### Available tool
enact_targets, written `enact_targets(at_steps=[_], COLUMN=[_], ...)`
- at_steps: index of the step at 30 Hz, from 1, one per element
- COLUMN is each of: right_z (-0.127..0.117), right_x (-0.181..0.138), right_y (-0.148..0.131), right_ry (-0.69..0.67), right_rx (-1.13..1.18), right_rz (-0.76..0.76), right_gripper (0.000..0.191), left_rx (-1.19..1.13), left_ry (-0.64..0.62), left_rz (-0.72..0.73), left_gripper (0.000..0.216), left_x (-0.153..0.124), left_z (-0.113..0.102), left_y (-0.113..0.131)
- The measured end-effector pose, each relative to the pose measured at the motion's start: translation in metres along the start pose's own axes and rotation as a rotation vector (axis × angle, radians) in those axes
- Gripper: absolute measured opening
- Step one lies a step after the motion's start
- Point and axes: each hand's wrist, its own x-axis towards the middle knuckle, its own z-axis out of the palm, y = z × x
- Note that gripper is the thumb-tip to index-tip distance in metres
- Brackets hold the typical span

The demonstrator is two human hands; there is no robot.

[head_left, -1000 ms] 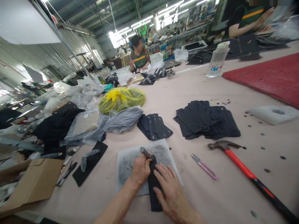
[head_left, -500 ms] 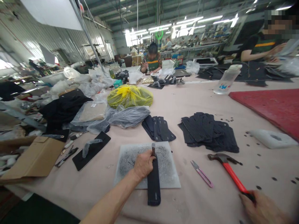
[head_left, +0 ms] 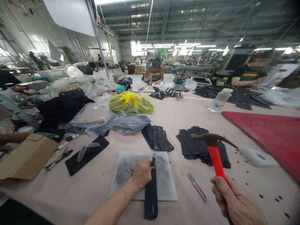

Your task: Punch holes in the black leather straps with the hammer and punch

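My left hand (head_left: 142, 173) is closed around a short metal punch (head_left: 153, 160), its top end showing above the fingers. Beneath it lies a dark fabric strip (head_left: 151, 200), running from the pale, speckled board (head_left: 172, 184) toward me over the front edge. The punch's lower tip is hidden by my fingers. At the right, my right hand (head_left: 234, 197) grips a claw hammer (head_left: 217, 159) by its red handle. The hammer is raised above the table, its head in front of a pile of dark pieces (head_left: 185, 142).
Thread snips (head_left: 197, 187) lie between the board and my right hand. Another small stack of dark pieces (head_left: 158, 137) sits behind the board. A white block (head_left: 257, 157), red mat (head_left: 264, 131), water bottle (head_left: 220, 100), yellow bag (head_left: 131, 104) and cardboard box (head_left: 30, 156) stand around.
My right hand has lifted the hammer off the table and moved it up and left, with its head now upright. My left hand stays on the punch. The camera view has tilted up.
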Motion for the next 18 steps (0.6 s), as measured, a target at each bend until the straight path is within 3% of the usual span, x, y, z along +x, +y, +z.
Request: enact_targets(at_steps=[4, 7, 10, 14, 15, 18], right_z=[0.011, 0.015, 0.009, 0.008, 0.011, 0.018], right_x=[-0.003, 0.001, 0.000, -0.013, -0.016, -0.013], right_y=[-0.039, -0.053, -0.071, -0.084, -0.082, -0.067], right_ry=[0.018, -0.045, -0.030, 0.205, 0.213, -0.006], right_rx=[-0.499, -0.717, -0.738, -0.558, -0.534, -0.628], right_rz=[-0.582, -0.844, -0.921, -0.806, -0.806, -0.866], right_gripper=[0.033, 0.029, 0.029, 0.024, 0.024, 0.026], left_rx=[0.015, 0.038, 0.041, 0.022, 0.022, 0.032], left_ry=[0.020, 0.021, 0.021, 0.013, 0.008, -0.015], left_rz=[0.028, 0.015, 0.015, 0.012, 0.008, 0.003], left_gripper=[0.016, 0.014, 0.014, 0.013, 0.013, 0.013], left_x=[0.000, 0.000, 0.000, 0.000, 0.000, 0.001], left_z=[-0.001, -0.002, -0.002, -0.001, -0.001, -0.002], left_y=[0.000, 0.001, 0.002, 0.001, 0.001, 0.001])
